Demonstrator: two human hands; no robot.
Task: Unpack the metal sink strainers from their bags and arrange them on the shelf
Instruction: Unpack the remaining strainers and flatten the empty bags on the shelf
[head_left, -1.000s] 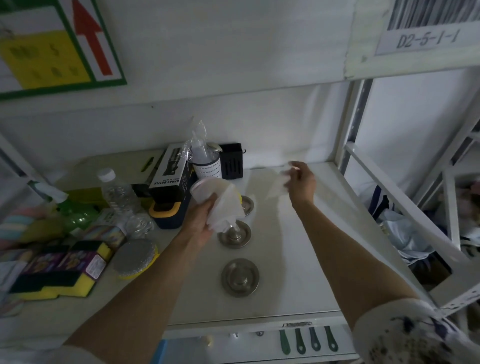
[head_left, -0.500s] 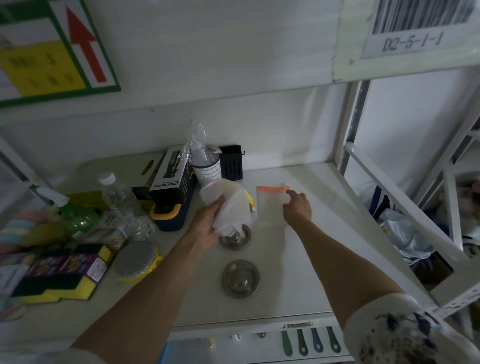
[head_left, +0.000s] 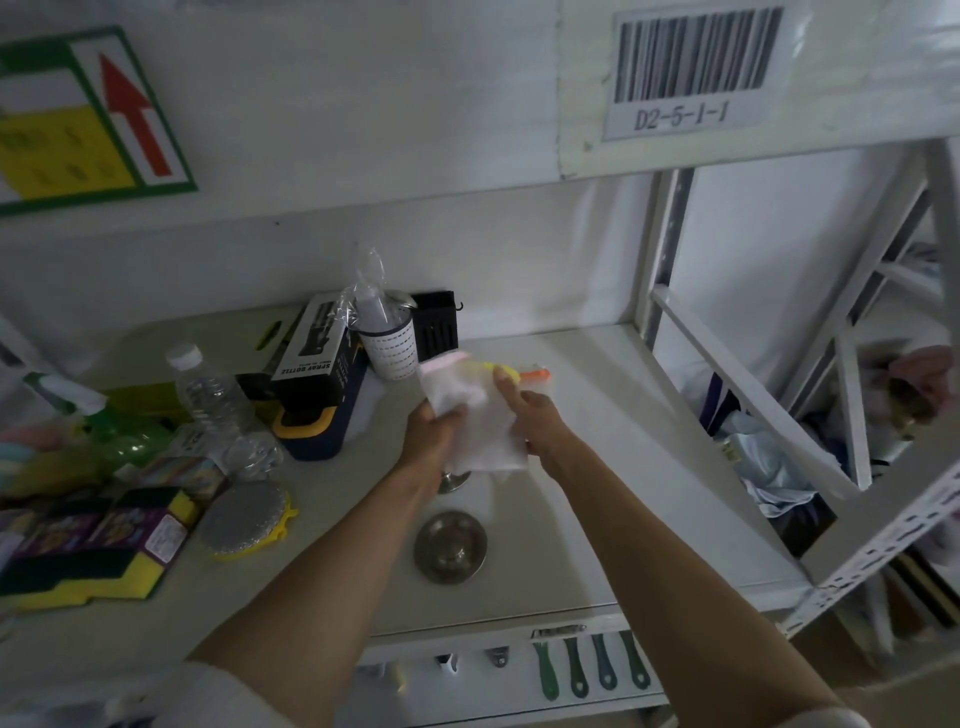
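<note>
Both hands meet over the middle of the white shelf. My left hand grips a bunch of frosted plastic bags from the left side. My right hand presses on the same bags from the right, thumb up. A bag with an orange zip strip lies flat just behind them. One metal sink strainer sits bare on the shelf near the front. A second strainer shows only partly under the bags and my left wrist. What is inside the bags is hidden.
At the left stand a clear water bottle, a green spray bottle, sponge packs, a round scourer, a black spray-bottle box, a white holder and a black caddy. Shelf uprights stand right.
My right hand left the orange-zip bag lying on the shelf and came back left onto the bags in my left hand. The left hand stayed over the middle strainer.
</note>
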